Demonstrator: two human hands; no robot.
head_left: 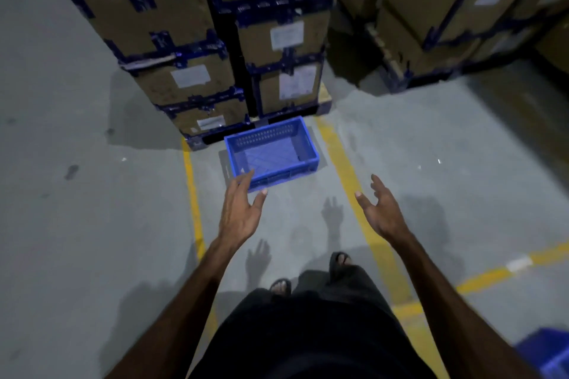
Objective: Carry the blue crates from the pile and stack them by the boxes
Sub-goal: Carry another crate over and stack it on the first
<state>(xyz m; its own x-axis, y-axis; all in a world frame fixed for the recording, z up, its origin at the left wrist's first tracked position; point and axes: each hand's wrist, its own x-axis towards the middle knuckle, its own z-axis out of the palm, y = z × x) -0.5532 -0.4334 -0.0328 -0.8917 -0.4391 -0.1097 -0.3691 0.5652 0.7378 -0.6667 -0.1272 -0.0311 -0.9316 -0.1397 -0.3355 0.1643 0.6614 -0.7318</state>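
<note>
A blue crate [271, 152] sits upright on the floor [92, 194], empty, between two yellow lines [348, 175]. Its far side is close against the foot of the boxes [191, 40], which stand stacked on a pallet [323, 101]. Its near long side faces the person.

Both hands hang above the floor on the near side of the crate, and neither holds anything. The left hand [241, 212] has its fingers spread and nearly straight; its fingertips overlap the crate's near left corner in view, but whether they touch the rim cannot be told. The right hand [381, 212] is spread too, palm turned inward, well apart from the crate, over the right yellow line.

The crate looks already placed, so the step in hand is probably letting go and going back for the next one. A blue shape [548, 354] at the lower right edge of the view may be the pile, though too little shows to be sure. To stack well, the next crate should come down level, corners matched to this rim, so it seats rather than tilts. This base crate should stay square to the boxes.
</note>
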